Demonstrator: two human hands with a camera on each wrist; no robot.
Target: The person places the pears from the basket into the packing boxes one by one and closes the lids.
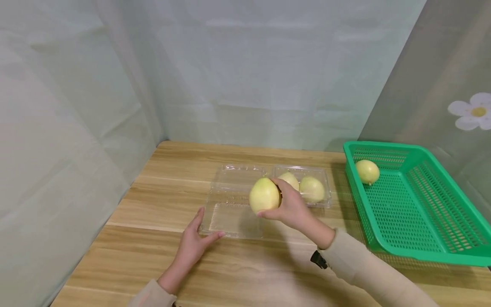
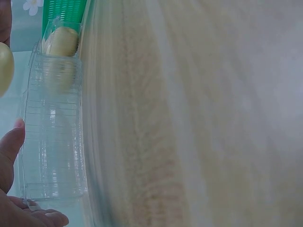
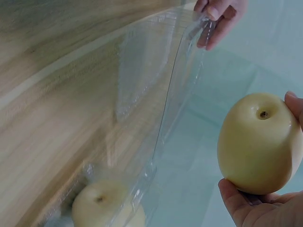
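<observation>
In the head view my right hand point(image 1: 289, 207) holds a yellow-green pear point(image 1: 264, 196) above an open clear plastic box point(image 1: 234, 219). Thumb and fingers sit on opposite sides of the pear, and its dimpled end shows in the right wrist view. My left hand point(image 1: 192, 243) is at the box's near left corner, fingers along the left edge and the thumb stretched out by the front edge. The box lies with its lid half folded back, away from me. Right of it, a second clear box point(image 1: 326, 200) contains two pears point(image 1: 312, 189), one partly hidden behind my right hand.
A green plastic basket point(image 1: 377, 232) stands on the right of the wooden table point(image 1: 153, 200), with one pear point(image 1: 367, 172) in its far left corner. Pale cloth point(image 1: 261, 85) hangs behind the table and along its left side.
</observation>
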